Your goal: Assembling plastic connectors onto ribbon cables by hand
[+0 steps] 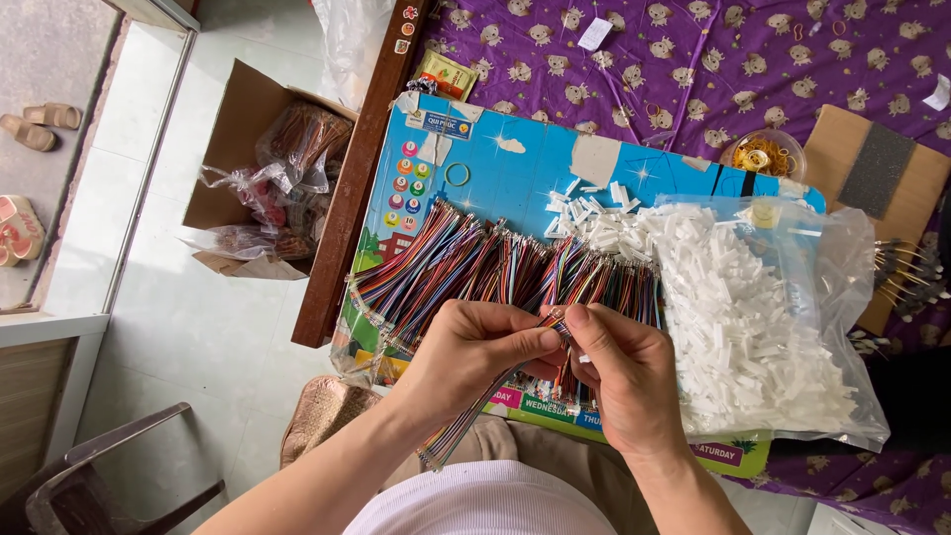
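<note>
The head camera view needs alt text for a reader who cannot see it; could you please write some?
Two bare hands, left hand and right hand, pinch a multicoloured ribbon cable between them above a row of similar cables on a blue board. A clear bag of white plastic connectors lies beside them.

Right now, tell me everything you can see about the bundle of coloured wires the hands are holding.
The wire bundle is a flat strip of thin, multicoloured insulated wires. The left hand and the right hand pinch its upper end between their fingertips, above the blue board. From there it slants down and left past the left wrist, and its lower end hangs free over the lap. Whether anything is fitted to its tip cannot be told.
</note>
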